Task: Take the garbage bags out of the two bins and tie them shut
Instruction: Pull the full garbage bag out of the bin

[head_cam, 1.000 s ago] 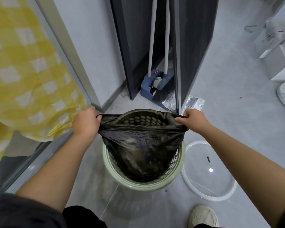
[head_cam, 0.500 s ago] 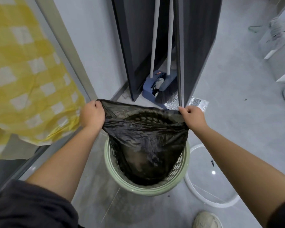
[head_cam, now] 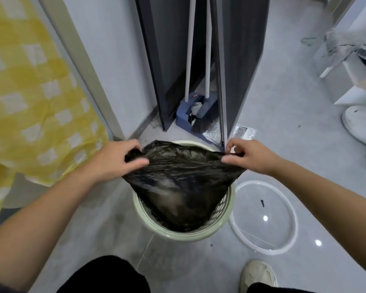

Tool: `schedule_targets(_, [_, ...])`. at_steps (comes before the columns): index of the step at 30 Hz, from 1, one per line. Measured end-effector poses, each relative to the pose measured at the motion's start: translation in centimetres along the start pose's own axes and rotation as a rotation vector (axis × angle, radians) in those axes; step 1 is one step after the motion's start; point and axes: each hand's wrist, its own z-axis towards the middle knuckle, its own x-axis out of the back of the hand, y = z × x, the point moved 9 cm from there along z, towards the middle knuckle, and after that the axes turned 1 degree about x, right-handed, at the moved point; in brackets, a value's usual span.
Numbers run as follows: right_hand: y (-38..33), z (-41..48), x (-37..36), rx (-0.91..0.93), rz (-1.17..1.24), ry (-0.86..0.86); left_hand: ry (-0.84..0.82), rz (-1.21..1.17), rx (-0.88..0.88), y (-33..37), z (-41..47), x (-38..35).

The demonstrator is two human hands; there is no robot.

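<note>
Spanning left hand [head_cam: 112, 160], right hand [head_cam: 252, 155]: bag [head_cam: 182, 185]

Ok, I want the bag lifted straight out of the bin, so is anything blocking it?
Nothing visible does. The left hand and right hand pinch the bag by its top edge. Its lower part sits in the bin. The dustpan behind and the white ring beside stand apart.

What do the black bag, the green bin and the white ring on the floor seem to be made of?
Bag: thin black plastic film, slightly glossy; it crumples into fine wrinkles and catches light.
Bin: moulded hard plastic, pale green and smooth; its wall is a pierced lattice.
Ring: probably white plastic round a clear pane; the floor shows through it.
</note>
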Motion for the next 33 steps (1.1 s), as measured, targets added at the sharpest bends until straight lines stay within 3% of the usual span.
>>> schedule_targets(3, [-0.2, -1.4, -2.1, 0.028, -0.559, -0.194, -0.26, 0.282, -0.074, 0.7, -0.9, -2.0])
schedule_targets(5, [-0.6, -1.5, -2.4, 0.05, -0.63, -0.164, -0.215, 0.342, -0.069, 1.3, -0.5, -1.6])
schedule_targets(9, [-0.1, -0.9, -1.5, 0.015, -0.045, 0.039, -0.087, -0.076, 0.067, 2.2, 0.4, -0.6])
schedule_targets(14, [1.2, -0.6, -4.7, -0.26, 0.677, 0.176, 0.08, -0.528, 0.494, 1.8, 1.8, -3.2])
schedule_targets(17, [0.8, 0.2, -5.6, -0.296, 0.755, 0.209, 0.11, -0.336, 0.419, 3.1, 2.7, -3.8])
schedule_targets(20, [0.4, 0.8, -4.9, -0.172, 0.592, 0.212, -0.079, -0.115, 0.175, 5.2, 3.0, -4.9])
schedule_targets(22, [-0.2, 0.8, -5.0, -0.069, 0.49, 0.125, -0.248, 0.223, 0.017, 6.0, 3.0, -6.2])
schedule_targets(24, [-0.9, 1.1, -5.5, 0.021, 0.237, 0.041, -0.243, 0.414, -0.086, 6.6, 3.3, -6.6])
schedule_targets(27, [-2.0, 1.6, -6.1, 0.171, 0.016, 0.081, -0.183, 0.211, 0.036, 5.9, 4.2, -6.4])
schedule_targets(30, [-2.1, 2.0, -6.1, 0.175, 0.26, 0.186, -0.179, -0.195, 0.234, 5.4, 5.0, -6.8])
schedule_targets(33, [-2.5, 2.8, -7.0, 0.086, 0.556, 0.224, -0.194, -0.446, 0.356, 6.0, 5.9, -7.5])
